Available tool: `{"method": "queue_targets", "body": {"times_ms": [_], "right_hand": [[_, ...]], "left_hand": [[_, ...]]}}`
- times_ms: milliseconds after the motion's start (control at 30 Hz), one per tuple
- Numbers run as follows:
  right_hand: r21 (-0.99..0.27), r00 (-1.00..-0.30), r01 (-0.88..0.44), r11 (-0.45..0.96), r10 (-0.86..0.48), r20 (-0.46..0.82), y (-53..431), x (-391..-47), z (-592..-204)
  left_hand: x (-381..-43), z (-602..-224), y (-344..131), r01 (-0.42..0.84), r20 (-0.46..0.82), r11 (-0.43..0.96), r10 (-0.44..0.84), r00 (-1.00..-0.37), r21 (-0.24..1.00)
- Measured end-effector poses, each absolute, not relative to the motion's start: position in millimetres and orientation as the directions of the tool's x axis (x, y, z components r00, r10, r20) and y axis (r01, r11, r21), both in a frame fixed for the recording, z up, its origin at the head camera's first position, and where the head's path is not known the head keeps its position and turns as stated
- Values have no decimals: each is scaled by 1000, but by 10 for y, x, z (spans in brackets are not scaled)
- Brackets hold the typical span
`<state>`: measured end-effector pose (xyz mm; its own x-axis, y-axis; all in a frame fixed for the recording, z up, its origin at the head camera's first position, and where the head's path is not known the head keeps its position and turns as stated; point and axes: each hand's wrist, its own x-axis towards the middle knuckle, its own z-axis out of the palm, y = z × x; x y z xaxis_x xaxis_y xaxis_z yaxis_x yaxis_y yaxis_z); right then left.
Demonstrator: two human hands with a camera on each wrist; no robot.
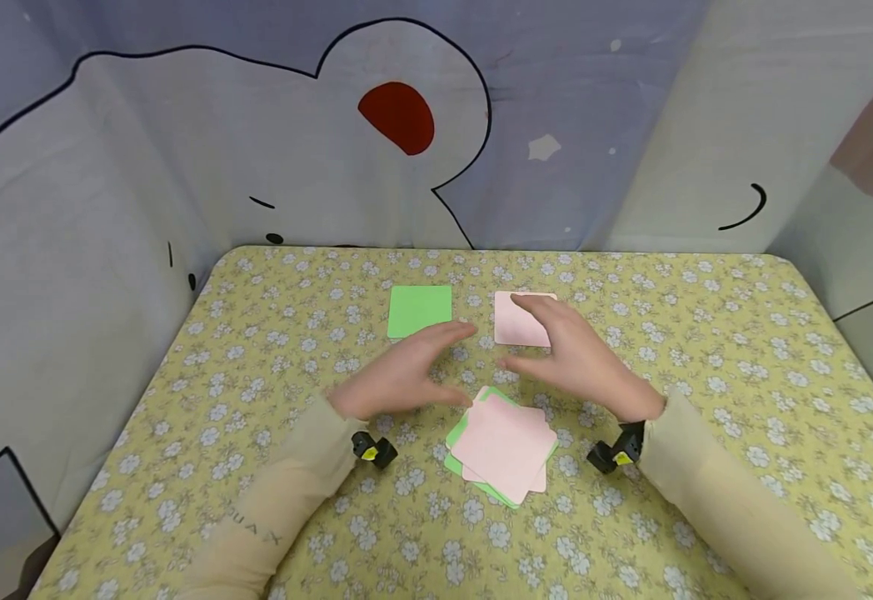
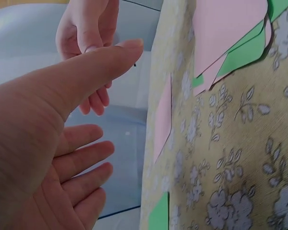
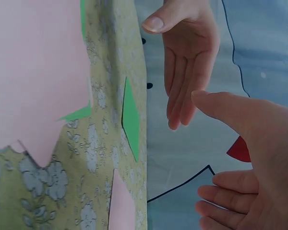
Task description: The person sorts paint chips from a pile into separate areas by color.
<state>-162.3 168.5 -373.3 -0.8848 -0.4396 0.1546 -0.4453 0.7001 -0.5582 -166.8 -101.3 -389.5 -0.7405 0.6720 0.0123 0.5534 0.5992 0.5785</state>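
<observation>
A loose pile of pink and green square cards point(image 1: 507, 450) lies on the flowered tablecloth, a pink one on top. Farther back are a single green card point(image 1: 419, 310) on the left and a pink card point(image 1: 519, 323) on the right. My left hand point(image 1: 406, 371) hovers beyond the pile's left side, in front of the green card, fingers relaxed and holding nothing. Facing it, my right hand point(image 1: 575, 354) is also empty, its fingers covering part of the pink card in the head view. Both wrist views show the palms turned toward each other, thumbs apart from the fingers.
The yellow flowered tablecloth point(image 1: 706, 433) covers the table. Behind its far edge hangs a printed curtain point(image 1: 579, 125), which continues along the sides. Small black cameras are strapped at both wrists, below the beige sleeves point(image 1: 286, 492).
</observation>
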Motion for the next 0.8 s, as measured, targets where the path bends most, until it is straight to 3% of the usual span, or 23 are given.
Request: {"method": "queue_targets", "body": {"times_ms": [533, 800], "right_hand": [[-509, -873, -466, 723, -468, 134, 1799, -1321, -3862], [-483, -863, -484, 729, -489, 127, 1861, -1169, -3952]], "left_hand": [[-1488, -4015, -883, 626, 9, 564, 739, -673, 538], [-1385, -4055, -814, 661, -29, 525, 794, -608, 536]]}}
